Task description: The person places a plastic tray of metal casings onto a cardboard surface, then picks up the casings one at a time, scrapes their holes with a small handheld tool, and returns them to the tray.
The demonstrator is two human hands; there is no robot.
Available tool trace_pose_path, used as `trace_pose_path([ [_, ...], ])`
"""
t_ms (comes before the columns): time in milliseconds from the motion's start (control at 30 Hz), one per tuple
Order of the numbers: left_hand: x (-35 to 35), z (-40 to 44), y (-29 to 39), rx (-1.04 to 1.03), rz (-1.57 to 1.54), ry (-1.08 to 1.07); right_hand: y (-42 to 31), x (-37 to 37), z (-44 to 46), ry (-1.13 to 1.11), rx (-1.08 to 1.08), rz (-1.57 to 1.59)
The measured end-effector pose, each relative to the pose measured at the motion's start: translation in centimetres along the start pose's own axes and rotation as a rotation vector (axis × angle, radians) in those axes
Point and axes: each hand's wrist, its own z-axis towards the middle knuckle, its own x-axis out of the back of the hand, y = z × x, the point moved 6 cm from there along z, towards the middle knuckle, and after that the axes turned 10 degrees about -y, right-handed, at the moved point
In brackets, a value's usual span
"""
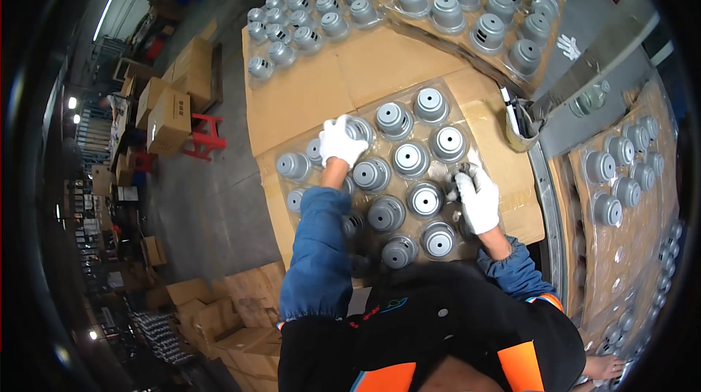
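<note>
My left hand [343, 142], in a white glove, has its fingers closed around the side of a grey metal housing [359, 129] at the upper left of a clear plastic tray [461, 116]. Several more stepped, cup-shaped grey housings stand in this tray, each with a small hole in its top; one housing [410, 159] sits between my hands. At the tray's right side, my gloved right hand [479, 201] is closed at the fingertips on something dark and metallic [456, 177]. The glove partly hides that thing, and I cannot make out its kind.
Trays of similar housings stand at the back left [301, 18] and back right [501, 5]; another cardboard-lined stack [599, 253] is at right. A pouch [520, 125] with a marker hangs nearby. A co-worker's hand [603, 367] shows at lower right. Cartons [169, 122] and a red stool [207, 136] stand left.
</note>
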Motion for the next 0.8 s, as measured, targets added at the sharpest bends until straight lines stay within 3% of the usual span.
trace_pose_path([
  [33, -1.5, 1.1, -0.2, 0.019, 0.088, -0.119, 0.1, -0.1, 0.0, -0.006, 0.007, 0.019],
  [133, -4.2, 3.0, -0.5, -0.024, 0.057, -0.199, 0.3, -0.5, 0.4, -0.030, -0.006, -0.001],
  [233, -2.0, 4.4, -1.9, -0.150, -0.141, -0.139, 0.8, -0.8, 0.8, -0.044, -0.060, 0.026],
  [267, 0.0, 4.4, -3.0, -0.144, -0.094, -0.021, 0.9, -1.0, 1.1, -0.055, -0.063, 0.024],
  [333, 1.5, 4.0, -6.3, 0.024, -0.070, 0.036, 1.2, -0.8, 1.4, -0.020, -0.072, 0.035],
  [367, 1.1, 3.8, -7.3, 0.097, 0.007, -0.115, 1.2, -0.9, 1.6, -0.016, -0.091, 0.033],
  [467, -0.8, 1.8, -8.5, 0.151, 0.079, -0.288, 2.4, -1.5, 2.3, -0.081, -0.036, -0.059],
  [533, -0.7, 0.7, -8.9, 0.151, 0.051, -0.227, 1.9, -2.4, 2.5, -0.098, -0.013, -0.041],
  [633, 1.8, -2.7, -9.6, 0.154, -0.300, 0.234, 0.1, -3.7, 2.3, -0.127, -0.059, 0.097],
  [667, 1.3, -3.5, -10.0, 0.153, -0.298, 0.233, -0.3, -4.0, 2.3, -0.126, -0.059, 0.099],
  [733, 0.1, -5.4, -10.3, -0.002, -1.114, 0.291, -1.4, -4.9, 2.7, -0.186, 0.008, -0.050],
  [767, 0.1, -7.0, -9.5, -0.001, -1.114, 0.286, -1.9, -5.5, 2.8, -0.213, 0.074, -0.048],
  [800, 1.1, -9.3, -6.2, 0.047, -1.409, 0.146, -2.3, -6.0, 2.8, -0.208, 0.069, -0.048],
])
